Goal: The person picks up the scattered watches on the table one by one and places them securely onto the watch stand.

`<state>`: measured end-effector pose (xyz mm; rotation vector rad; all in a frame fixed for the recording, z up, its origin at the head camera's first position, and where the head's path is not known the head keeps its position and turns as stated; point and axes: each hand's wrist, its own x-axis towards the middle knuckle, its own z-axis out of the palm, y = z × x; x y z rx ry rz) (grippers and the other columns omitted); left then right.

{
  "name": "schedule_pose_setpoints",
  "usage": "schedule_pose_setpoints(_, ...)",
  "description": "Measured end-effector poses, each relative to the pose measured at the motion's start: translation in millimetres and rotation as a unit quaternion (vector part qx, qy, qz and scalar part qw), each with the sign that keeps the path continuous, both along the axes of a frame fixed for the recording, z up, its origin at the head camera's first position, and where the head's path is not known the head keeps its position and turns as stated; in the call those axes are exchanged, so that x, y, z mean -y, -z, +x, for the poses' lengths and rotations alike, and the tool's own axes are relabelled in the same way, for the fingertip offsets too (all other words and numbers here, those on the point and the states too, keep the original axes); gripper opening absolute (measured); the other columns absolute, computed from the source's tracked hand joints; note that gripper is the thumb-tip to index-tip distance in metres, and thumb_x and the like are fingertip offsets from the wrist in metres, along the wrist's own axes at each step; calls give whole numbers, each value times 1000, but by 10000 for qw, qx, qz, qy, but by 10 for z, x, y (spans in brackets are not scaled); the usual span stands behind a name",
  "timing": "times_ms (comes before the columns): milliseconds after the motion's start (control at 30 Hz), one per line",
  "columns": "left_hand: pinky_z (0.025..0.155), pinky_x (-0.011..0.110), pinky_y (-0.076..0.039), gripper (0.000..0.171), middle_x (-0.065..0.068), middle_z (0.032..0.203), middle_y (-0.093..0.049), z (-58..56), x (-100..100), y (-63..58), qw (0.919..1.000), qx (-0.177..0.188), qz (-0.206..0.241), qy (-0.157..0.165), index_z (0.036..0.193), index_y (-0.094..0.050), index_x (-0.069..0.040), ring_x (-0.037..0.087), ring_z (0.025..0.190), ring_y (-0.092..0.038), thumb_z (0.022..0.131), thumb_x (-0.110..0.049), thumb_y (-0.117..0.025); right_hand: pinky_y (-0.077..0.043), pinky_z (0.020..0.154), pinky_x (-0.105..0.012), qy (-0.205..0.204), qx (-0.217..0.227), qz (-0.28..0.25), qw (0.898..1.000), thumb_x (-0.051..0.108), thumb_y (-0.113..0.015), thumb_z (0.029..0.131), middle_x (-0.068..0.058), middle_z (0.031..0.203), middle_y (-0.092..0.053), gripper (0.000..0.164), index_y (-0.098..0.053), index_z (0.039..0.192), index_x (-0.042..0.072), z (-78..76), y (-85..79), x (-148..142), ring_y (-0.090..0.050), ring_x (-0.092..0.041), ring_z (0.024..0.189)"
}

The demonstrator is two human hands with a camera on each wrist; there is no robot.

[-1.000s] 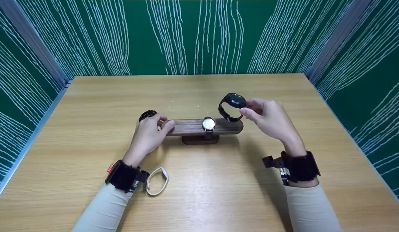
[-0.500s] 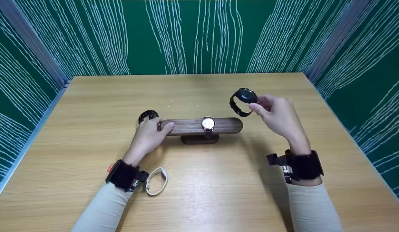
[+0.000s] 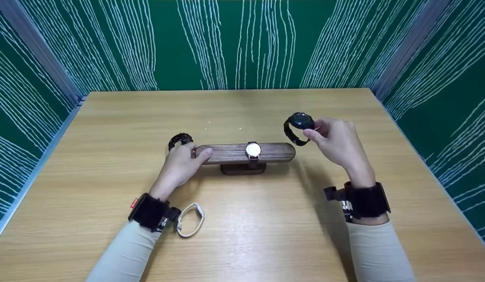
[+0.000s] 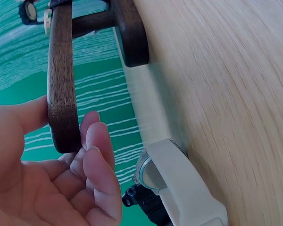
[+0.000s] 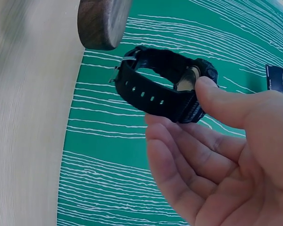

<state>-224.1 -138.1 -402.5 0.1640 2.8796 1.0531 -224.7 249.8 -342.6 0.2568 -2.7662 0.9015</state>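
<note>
I have the black watch (image 3: 302, 120) up in the air just off the right end of the wooden stand (image 3: 275, 152), its strap closed in a loop; my right wrist camera shows it apart from the wood. The right hand (image 3: 336, 141) pinches it by the case between thumb and fingers. The left hand (image 3: 181, 164) grips the stand's left end, thumb on one side, fingers on the other. Right of the bar's middle, a round pale-faced watch (image 3: 253, 150) is strapped around it, dial up. Beyond the left hand I see a dark watch (image 3: 180, 138), partly hidden; whether it touches the fingers, I can't tell. Near the left wrist, a white-strapped watch (image 3: 200, 211) lies on the table (image 3: 246, 246).
</note>
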Motion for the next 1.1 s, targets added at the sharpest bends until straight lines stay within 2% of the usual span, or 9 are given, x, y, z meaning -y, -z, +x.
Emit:
schedule_pose_setpoints(200, 128, 64, -17, 74, 30, 151, -54, -12, 5, 10, 10000, -32, 1, 41, 143, -57, 7, 53, 156, -23, 105, -56, -57, -47, 67, -37, -31, 73, 107, 9999, 31, -75, 102, -16, 91, -78, 31, -76, 107, 1, -1, 34, 7, -69, -28, 79)
schedule_pose_setpoints(367, 128, 64, -17, 72, 30, 150, -56, -12, 9, 12, 10000, -18, 9, 43, 140, -60, 6, 53, 156, -23, 105, -56, -57, -45, 66, -37, -30, 230, 194, 9995, 33, -75, 102, -12, 85, -78, 28, -77, 101, 5, 7, 47, 24, -64, -25, 74)
schedule_pose_setpoints(600, 127, 64, -19, 80, 32, 158, -46, -14, 16, 15, 10000, 50, -83, 8, 152, -48, 9, 52, 156, -23, 106, -56, -56, -49, 70, -40, -8, 356, 324, 9988, 32, -76, 101, -12, 87, -79, 29, -78, 101, 3, 11, 59, 50, -71, -28, 78)
schedule_pose_setpoints(767, 128, 64, -18, 81, 32, 159, -44, -8, 14, 8, 9999, 99, -49, 22, 153, -47, 9, 52, 156, -23, 106, -57, -56, -52, 73, -44, -34, 400, 393, 9984, 29, -76, 100, -15, 91, -79, 28, -78, 101, 1, 16, 74, 63, -72, -31, 81)
schedule_pose_setpoints(933, 128, 64, -17, 82, 32, 160, -42, -4, 12, 2, 9999, 160, -21, 12, 154, -45, 9, 52, 157, -20, 106, -57, -56, -57, 81, -51, -63, 744, 329, 9967, 30, -76, 100, -20, 98, -79, 32, -77, 107, -2, 22, 74, 81, -74, -35, 89)
schedule_pose_setpoints(1100, 128, 64, -16, 81, 32, 159, -43, 0, 12, -5, 9998, 176, 5, 4, 153, -47, 8, 52, 157, -20, 106, -57, -56, -56, 83, -51, -52, 980, 339, 9946, 30, -76, 100, -21, 102, -78, 36, -76, 112, -3, 24, 72, 106, -72, -36, 94)
